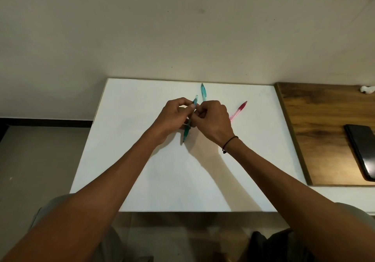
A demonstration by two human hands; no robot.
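My left grip and right grip are both clamped on the pen, held slanted over the white worktop. A second pen lies just behind. A pink pen is half hidden by my right grip. A phone lies well apart.

Over the middle of the white board, the left hand and the right hand meet on a dark teal pen. The left fingers curl round its upper half and the right fingertips pinch at its middle. The pen tilts, its lower tip touching the board. A lighter teal pen lies near the board's far edge, and a pink pen lies toward its right side, partly hidden by the right hand. Just right of the board, a wooden top carries a black phone.
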